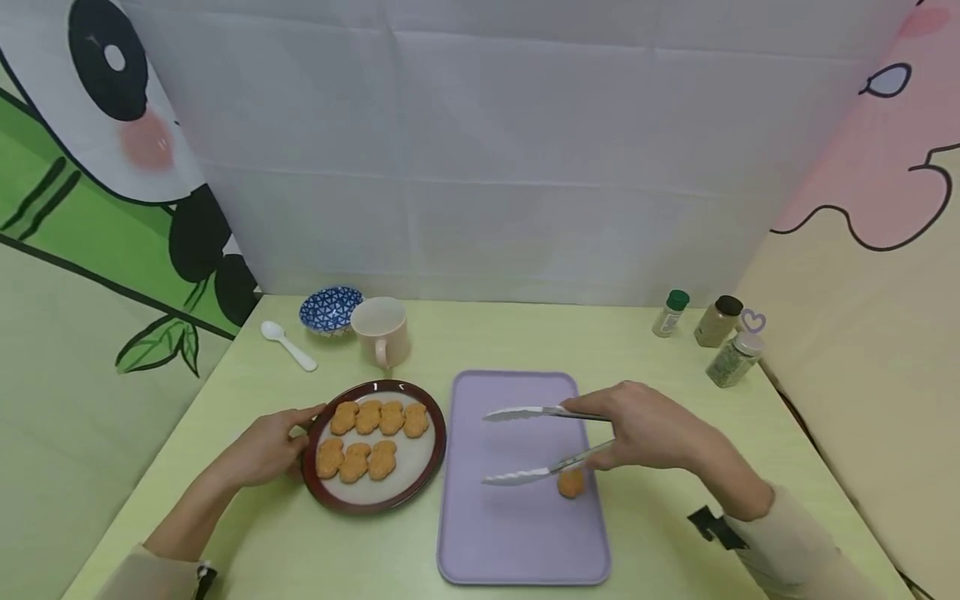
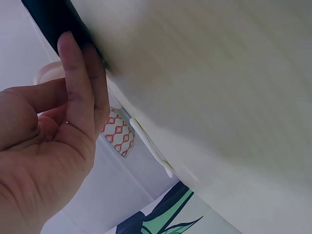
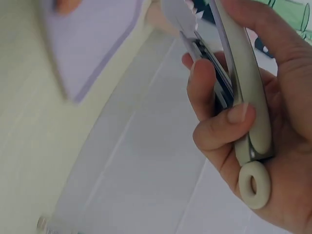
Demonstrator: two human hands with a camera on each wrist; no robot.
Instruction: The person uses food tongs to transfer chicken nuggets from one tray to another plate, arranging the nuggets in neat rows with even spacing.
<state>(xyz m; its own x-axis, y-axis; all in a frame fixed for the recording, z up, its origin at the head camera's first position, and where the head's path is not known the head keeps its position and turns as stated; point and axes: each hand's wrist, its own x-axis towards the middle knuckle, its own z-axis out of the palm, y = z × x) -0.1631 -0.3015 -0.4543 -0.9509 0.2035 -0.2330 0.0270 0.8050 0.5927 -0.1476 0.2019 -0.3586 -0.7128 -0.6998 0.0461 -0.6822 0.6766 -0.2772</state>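
My left hand (image 1: 262,448) grips the left rim of a round plate (image 1: 438,454) with a dark brown border; the left wrist view shows its fingers at the plate's dark edge (image 2: 53,24). Several golden-brown nuggets (image 1: 367,417) lie on the plate in two rows. My right hand (image 1: 647,425) holds metal tongs (image 1: 521,477), their arms spread apart above the lilac tray (image 1: 517,546). Between the tips there is nothing. One nugget (image 1: 572,483) lies near the tray's right edge, partly behind the lower tong arm. The tongs' pale handle (image 3: 251,92) and ring end show in the right wrist view.
Behind the plate stand a pink mug (image 1: 381,333), a blue patterned bowl (image 1: 330,310) and a white spoon (image 1: 288,344). Several seasoning jars (image 1: 717,322) stand at the back right. A pale cloth wall (image 1: 487,167) borders the table's far edge.
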